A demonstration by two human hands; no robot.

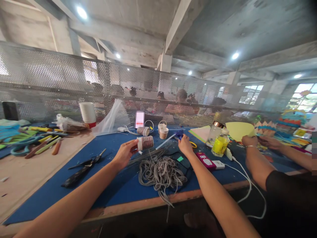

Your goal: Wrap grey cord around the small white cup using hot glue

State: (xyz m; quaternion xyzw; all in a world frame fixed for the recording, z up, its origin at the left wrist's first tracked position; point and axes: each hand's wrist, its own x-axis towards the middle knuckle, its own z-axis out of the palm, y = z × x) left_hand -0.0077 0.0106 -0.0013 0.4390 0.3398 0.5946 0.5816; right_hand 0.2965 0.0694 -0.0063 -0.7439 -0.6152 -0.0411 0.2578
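The left hand (126, 151) has its grip clamped on a small brown-wrapped cup (146, 143), tipped on its side above the blue mat (109, 188) on the tabletop (21, 185). The right hand (185, 145) has its grip closed around a blue tool (178, 133), and a tangled heap of grey cord (162, 173) lies between the forearms, nearer the mat's front edge.

- Perforated metal screen (138, 77) along the far side
- Plastic bag (65, 123) at the far left
- Bottle of yellow liquid (219, 146), right
- Magenta power strip (203, 160), nearer, right
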